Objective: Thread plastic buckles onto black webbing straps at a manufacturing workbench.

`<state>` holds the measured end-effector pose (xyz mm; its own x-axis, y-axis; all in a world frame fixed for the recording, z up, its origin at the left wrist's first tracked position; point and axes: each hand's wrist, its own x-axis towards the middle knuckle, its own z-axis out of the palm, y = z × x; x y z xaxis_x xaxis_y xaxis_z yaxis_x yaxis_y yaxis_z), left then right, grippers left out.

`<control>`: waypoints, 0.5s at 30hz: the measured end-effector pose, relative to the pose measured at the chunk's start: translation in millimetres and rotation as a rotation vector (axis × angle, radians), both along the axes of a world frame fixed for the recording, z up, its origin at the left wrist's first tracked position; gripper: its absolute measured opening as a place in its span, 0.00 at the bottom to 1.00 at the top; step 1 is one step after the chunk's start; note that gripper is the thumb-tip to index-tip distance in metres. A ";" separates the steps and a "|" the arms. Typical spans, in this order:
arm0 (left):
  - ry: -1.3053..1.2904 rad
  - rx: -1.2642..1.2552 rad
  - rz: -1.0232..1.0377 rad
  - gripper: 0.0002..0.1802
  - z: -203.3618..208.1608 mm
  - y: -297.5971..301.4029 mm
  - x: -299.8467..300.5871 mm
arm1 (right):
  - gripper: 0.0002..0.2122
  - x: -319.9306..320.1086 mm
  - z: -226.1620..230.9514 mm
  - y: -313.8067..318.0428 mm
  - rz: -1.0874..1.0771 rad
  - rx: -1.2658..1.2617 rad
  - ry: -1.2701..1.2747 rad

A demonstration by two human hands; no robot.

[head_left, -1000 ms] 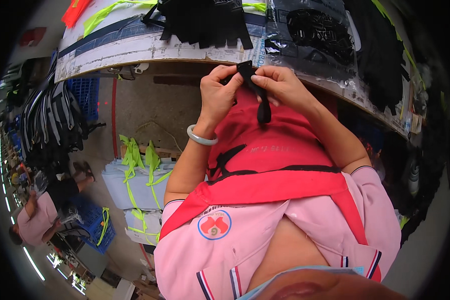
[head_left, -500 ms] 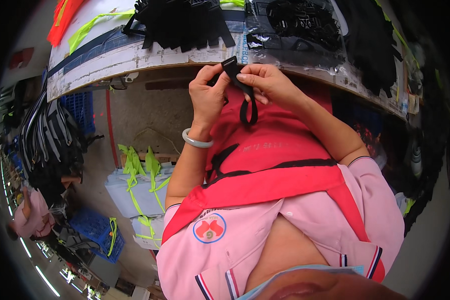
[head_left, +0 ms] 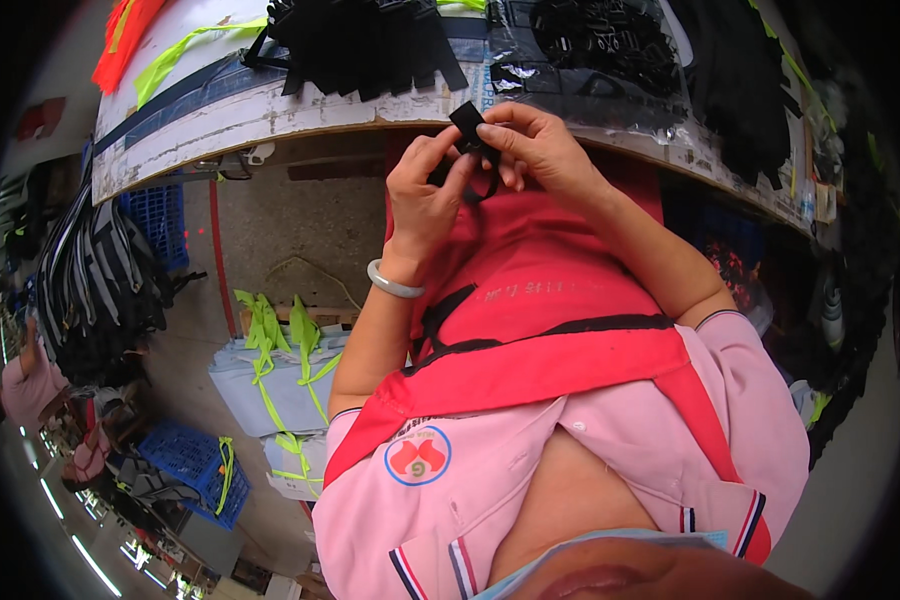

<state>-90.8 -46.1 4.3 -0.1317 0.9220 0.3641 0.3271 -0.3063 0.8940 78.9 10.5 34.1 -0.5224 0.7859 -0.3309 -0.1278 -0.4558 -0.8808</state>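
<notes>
A short black webbing strap is held between my two hands at the near edge of the workbench. Its flat end sticks up past my fingertips, and a piece hangs below toward my red apron. My left hand, with a pale bangle at the wrist, is closed on the strap from the left. From the right, my right hand pinches it between thumb and fingers near the upper end. The buckle on the strap is hidden by my fingers.
On the white workbench lie a pile of black straps and a clear bag of black buckles. More black material drapes at the right. Tied bundles and a blue crate stand at left, near other people.
The strap's end has been turned up above my fingers, and the buckle and hanging loop are now mostly covered. My right hand has risen slightly; my left fingers have shifted along the strap.
</notes>
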 end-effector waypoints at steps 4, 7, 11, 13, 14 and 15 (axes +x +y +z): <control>-0.856 -0.670 -0.125 0.13 11.6 -2.9 -17.4 | 0.08 1.6 1.0 6.1 0.042 0.177 -0.014; -0.952 -0.742 -0.214 0.15 15.2 2.8 -17.1 | 0.07 -4.7 0.1 2.9 0.099 0.371 -0.018; -0.688 -0.560 -0.028 0.12 14.6 8.2 -10.3 | 0.06 -3.1 17.3 -1.2 -0.095 0.665 0.092; -0.489 -0.499 0.095 0.11 8.8 6.2 -16.2 | 0.02 23.7 55.3 10.4 -0.234 0.678 0.196; -0.502 -0.494 0.098 0.11 9.4 4.9 -17.7 | 0.04 34.1 86.2 22.7 -0.267 0.760 0.435; -0.499 -0.497 0.091 0.11 10.6 3.9 -18.8 | 0.05 56.7 99.1 40.2 -0.269 0.758 0.592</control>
